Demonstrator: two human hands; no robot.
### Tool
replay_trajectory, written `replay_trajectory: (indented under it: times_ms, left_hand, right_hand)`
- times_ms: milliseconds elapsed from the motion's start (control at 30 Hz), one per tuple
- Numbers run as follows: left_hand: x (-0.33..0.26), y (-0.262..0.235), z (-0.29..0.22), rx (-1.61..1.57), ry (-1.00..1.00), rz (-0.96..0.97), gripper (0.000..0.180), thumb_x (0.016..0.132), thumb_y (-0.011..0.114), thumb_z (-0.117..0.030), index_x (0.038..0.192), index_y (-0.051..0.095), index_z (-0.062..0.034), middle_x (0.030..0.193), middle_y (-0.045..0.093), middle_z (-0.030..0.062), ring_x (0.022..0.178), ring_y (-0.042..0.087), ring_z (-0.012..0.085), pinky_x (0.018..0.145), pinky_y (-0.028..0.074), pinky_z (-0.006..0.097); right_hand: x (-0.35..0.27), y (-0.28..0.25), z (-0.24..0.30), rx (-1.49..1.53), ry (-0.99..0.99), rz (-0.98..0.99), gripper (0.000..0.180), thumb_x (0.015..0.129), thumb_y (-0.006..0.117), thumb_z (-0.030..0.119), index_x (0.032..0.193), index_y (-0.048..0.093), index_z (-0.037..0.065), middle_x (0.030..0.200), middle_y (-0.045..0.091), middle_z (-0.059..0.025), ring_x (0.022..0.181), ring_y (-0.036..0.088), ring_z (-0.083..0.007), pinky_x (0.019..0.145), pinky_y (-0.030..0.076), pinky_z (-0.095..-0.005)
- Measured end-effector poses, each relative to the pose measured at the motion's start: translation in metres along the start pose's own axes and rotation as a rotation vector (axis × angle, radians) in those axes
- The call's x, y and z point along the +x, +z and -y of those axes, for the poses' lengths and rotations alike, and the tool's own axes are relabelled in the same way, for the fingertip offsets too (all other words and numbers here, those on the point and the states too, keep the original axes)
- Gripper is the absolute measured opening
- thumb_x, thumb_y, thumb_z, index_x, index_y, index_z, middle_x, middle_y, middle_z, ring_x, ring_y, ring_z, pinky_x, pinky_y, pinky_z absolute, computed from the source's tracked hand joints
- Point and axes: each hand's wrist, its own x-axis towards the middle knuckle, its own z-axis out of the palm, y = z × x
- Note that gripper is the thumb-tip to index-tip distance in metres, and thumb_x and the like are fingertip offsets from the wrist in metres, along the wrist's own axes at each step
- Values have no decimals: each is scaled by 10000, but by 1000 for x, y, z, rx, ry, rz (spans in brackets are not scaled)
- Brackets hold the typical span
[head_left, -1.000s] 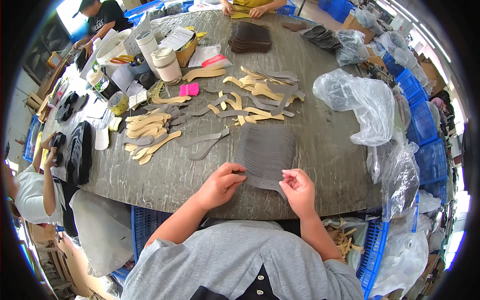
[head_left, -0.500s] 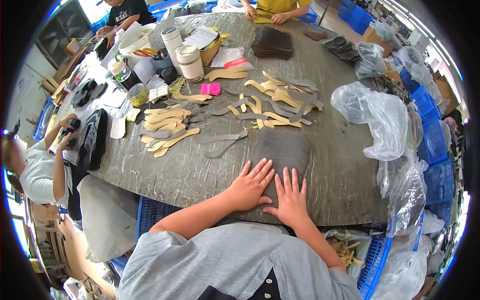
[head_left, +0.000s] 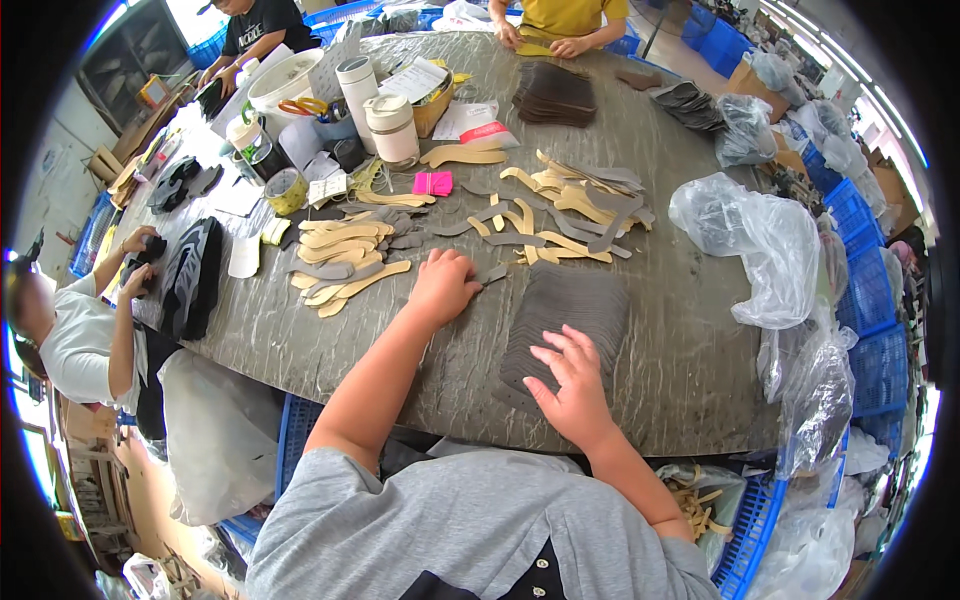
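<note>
A fanned stack of thin dark grey sheet pieces (head_left: 568,300) lies in front of me on the table. My right hand (head_left: 574,388) is over its near right part, fingers apart and holding nothing. To the left of the stack, my left hand (head_left: 443,287) is closed over the loose grey curved strips, whose one end (head_left: 494,273) sticks out beside the fingers; the rest is hidden under the hand. Farther left lies a row of tan and grey curved pieces (head_left: 345,245). A looser heap of similar pieces (head_left: 580,205) is beyond the stack.
Cups, a white tumbler (head_left: 392,130), a pink bundle (head_left: 433,184) and papers crowd the far left. A dark stack (head_left: 555,93) lies at the back. Clear plastic bags (head_left: 750,235) and blue crates (head_left: 865,300) line the right. Co-workers sit left and opposite.
My left hand has left the stack and moved forward and left onto the loose grey strips. My right hand has lifted a little, its fingers now bent, uncovering more of the stack's near end.
</note>
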Motion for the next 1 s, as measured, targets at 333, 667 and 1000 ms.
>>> replay_trajectory:
  times_ms: [333, 667, 1000]
  left_hand:
    - [-7, 9, 4, -64, -9, 53, 189, 783, 677, -106, 951, 661, -21, 966, 675, 180, 901, 634, 357, 796, 493, 422]
    - [-92, -30, -92, -827, 60, 348, 226, 922, 531, -71, 1126, 551, 24, 782, 632, 97, 632, 588, 161, 589, 480, 297]
    - [-101, -28, -99, -1261, -234, 628, 243, 1006, 474, -140, 1175, 605, -24, 603, 502, -25, 484, 436, 37, 429, 343, 200]
  right_hand:
    - [23, 16, -3, 268, 24, 39, 222, 843, 699, 87, 1051, 652, 24, 1051, 654, -105, 1001, 611, -264, 889, 487, -366]
    - [10, 23, 18, 1053, 500, -131, 80, 938, 621, 71, 956, 635, -5, 781, 651, -36, 672, 607, -82, 616, 516, -238]
    - [-12, -19, 22, 1039, 672, 82, 121, 925, 628, 69, 972, 669, -34, 803, 669, -47, 648, 610, -94, 596, 505, -231]
